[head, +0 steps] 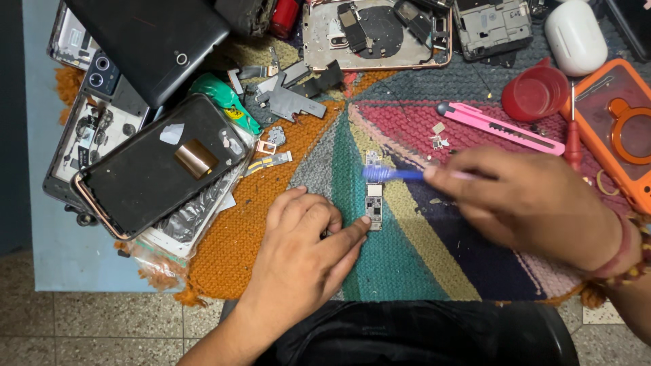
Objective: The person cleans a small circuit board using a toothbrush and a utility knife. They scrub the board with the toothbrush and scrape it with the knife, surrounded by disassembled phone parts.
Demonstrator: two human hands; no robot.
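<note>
Pinning narrow phone logic board (pixel 373 196) with left hand (pixel 305 251) fingertip — right hand (pixel 529 203) grip closed on blue brush (pixel 393 174); best keep strokes light, board flat.

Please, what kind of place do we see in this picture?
Probably a small phone repair bench. Opened phone housings and loose metal parts lie on a knitted mat, and the right hand brushes a small circuit board that the left hand steadies.
</note>
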